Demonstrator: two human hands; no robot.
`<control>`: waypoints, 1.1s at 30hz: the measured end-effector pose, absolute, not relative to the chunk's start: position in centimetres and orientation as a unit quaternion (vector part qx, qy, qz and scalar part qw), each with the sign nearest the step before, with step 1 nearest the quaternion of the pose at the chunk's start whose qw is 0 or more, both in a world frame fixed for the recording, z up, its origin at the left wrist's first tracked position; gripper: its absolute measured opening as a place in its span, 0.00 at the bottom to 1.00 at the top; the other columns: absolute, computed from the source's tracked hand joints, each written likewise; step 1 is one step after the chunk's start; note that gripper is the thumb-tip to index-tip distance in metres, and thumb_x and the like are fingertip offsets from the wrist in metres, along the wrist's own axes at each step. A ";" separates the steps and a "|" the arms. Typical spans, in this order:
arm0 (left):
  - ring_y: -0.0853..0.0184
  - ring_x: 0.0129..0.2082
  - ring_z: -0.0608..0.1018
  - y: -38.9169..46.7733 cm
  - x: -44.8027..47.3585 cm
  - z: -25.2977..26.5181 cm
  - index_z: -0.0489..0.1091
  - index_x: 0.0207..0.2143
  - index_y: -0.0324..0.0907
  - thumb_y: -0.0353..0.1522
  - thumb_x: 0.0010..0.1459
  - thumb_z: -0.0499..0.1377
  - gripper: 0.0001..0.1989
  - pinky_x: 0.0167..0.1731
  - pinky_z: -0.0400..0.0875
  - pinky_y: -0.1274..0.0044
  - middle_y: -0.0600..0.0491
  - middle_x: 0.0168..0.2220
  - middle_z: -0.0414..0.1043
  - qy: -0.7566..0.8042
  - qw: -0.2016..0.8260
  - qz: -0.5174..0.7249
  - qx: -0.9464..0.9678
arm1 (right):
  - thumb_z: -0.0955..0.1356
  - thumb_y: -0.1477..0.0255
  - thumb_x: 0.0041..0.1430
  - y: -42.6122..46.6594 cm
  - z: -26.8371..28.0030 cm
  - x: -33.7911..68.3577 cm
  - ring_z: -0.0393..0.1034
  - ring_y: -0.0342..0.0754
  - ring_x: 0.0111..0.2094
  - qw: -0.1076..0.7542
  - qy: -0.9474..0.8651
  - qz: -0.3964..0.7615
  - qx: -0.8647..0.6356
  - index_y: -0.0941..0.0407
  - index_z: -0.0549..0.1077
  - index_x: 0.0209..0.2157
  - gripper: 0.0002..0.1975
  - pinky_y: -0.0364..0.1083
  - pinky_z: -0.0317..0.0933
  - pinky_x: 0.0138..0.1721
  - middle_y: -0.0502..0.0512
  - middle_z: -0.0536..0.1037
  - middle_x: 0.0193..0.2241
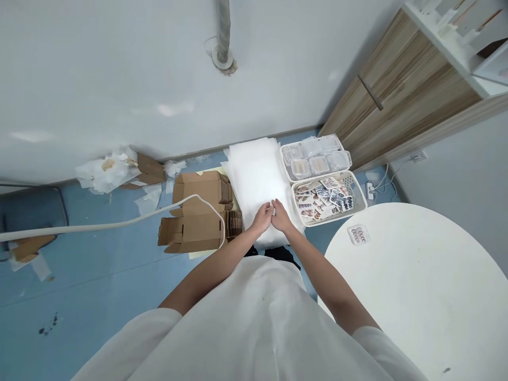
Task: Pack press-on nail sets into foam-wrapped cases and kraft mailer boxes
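My left hand (262, 217) and my right hand (280, 216) meet in front of my body, fingertips touching, above a stack of white sheets (256, 166). The fingers of both are curled and pressed together. Between them a small pale spot shows, too small to name. To the right of my hands, a white basket (362, 198) holds many small printed cards (323, 197). Behind it a second white basket (286, 172) contains clear plastic boxes (317, 164). Flat-folded brown cardboard boxes (200, 230) are piled to the left.
A round white table (420, 286) stands at right, bearing a small clear case (359, 234). A white hose or cable (119, 225) crosses from the left. Crumpled paper (107, 172) lies by the wall. A wooden cabinet (400, 90) and power strip (370, 191) are at right.
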State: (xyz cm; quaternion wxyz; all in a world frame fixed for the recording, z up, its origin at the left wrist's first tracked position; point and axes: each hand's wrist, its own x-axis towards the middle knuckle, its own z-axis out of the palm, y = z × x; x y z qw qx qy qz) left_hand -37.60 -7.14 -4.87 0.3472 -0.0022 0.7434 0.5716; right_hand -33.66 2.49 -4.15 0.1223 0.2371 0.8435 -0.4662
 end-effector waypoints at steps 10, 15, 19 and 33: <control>0.63 0.45 0.72 -4.6 -39.5 -6.6 0.68 0.37 0.41 0.43 0.58 0.49 0.16 0.43 0.66 0.74 0.47 0.42 0.72 0.687 0.355 0.629 -0.080 | 0.59 0.77 0.52 3.9 -6.5 -35.4 0.35 0.56 0.64 0.202 0.847 -0.463 0.168 0.59 0.50 0.60 0.32 0.61 0.38 0.59 0.62 0.47 0.62; 0.69 0.28 0.72 -4.6 -40.7 -7.7 0.67 0.25 0.40 0.37 0.52 0.55 0.09 0.30 0.66 0.77 0.54 0.26 0.69 0.690 0.323 0.633 -0.139 | 0.59 0.80 0.49 3.1 -5.8 -34.9 0.39 0.55 0.63 0.203 0.867 -0.450 0.070 0.55 0.56 0.57 0.31 0.64 0.37 0.58 0.58 0.54 0.60; 0.72 0.23 0.68 -4.6 -41.7 -8.3 0.66 0.22 0.39 0.33 0.47 0.58 0.06 0.26 0.63 0.79 0.56 0.22 0.66 0.703 0.286 0.616 -0.212 | 0.59 0.81 0.51 3.4 -5.7 -34.3 0.46 0.52 0.62 0.165 0.872 -0.460 0.018 0.54 0.66 0.49 0.23 0.62 0.38 0.59 0.55 0.62 0.57; 0.71 0.27 0.69 -5.9 -40.6 -7.4 0.70 0.29 0.39 0.37 0.51 0.56 0.09 0.30 0.65 0.77 0.54 0.25 0.69 0.710 0.334 0.614 -0.088 | 0.63 0.68 0.51 5.8 -6.4 -38.7 0.66 0.48 0.45 0.061 0.819 -0.517 0.242 0.57 0.68 0.46 0.19 0.48 0.61 0.48 0.58 0.70 0.48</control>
